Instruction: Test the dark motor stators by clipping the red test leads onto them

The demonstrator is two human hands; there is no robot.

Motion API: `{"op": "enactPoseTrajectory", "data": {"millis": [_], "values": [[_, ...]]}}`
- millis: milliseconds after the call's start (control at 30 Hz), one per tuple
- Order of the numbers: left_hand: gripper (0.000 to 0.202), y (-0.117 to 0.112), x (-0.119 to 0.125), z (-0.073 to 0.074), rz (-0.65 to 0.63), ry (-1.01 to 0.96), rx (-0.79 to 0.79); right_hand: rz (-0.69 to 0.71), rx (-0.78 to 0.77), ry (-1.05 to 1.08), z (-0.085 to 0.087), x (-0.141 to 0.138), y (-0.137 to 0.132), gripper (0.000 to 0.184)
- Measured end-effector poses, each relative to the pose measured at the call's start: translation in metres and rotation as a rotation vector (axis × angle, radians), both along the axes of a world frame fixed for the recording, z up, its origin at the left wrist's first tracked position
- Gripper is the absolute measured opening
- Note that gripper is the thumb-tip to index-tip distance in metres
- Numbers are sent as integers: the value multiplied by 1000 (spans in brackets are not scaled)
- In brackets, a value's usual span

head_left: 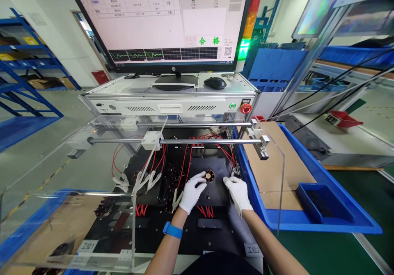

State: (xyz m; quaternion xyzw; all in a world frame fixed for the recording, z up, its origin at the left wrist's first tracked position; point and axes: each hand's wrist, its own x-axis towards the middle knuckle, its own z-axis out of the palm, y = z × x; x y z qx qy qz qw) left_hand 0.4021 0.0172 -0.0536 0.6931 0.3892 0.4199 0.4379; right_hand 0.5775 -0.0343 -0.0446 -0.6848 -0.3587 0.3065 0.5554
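Note:
A small round motor stator [209, 176], with a pale centre and copper-coloured windings around it, sits on a black plate [197, 165]. My left hand [193, 192], in a white glove, has its thumb and fingertips at the stator's left edge. Also gloved, my right hand [238, 192] is at the plate's right edge with its fingers drawn together; whatever is between them is hidden. Metal clips [236, 168] on red wires lie just beyond it. White-handled clips [153, 179] hang on red wires to the left, near more dark stators [176, 175].
A clear guard [134, 225] stands left, below metal rails [203, 141]. A blue tray [332, 227] with cardboard and a smaller blue bin [323, 205] is right. Behind are a monitor [172, 24], mouse [215, 83], red stop button [246, 108] and lit green signal lamp [244, 49].

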Motion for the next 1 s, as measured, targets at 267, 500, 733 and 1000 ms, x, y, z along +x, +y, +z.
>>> {"op": "enactPoseTrajectory", "data": {"millis": [267,500,733,1000], "values": [[16,-16,20,8,139,462,567,-139,-44,-28,-19,25,0,33],[10,-20,21,28,24,559,632,-133,-278,-620,-23,45,69,79],[7,-21,20,25,9,504,568,-135,-239,-567,-1,40,47,39],[2,-20,37,26,46,581,382,277,-123,314,61,-2,66,52]]}}
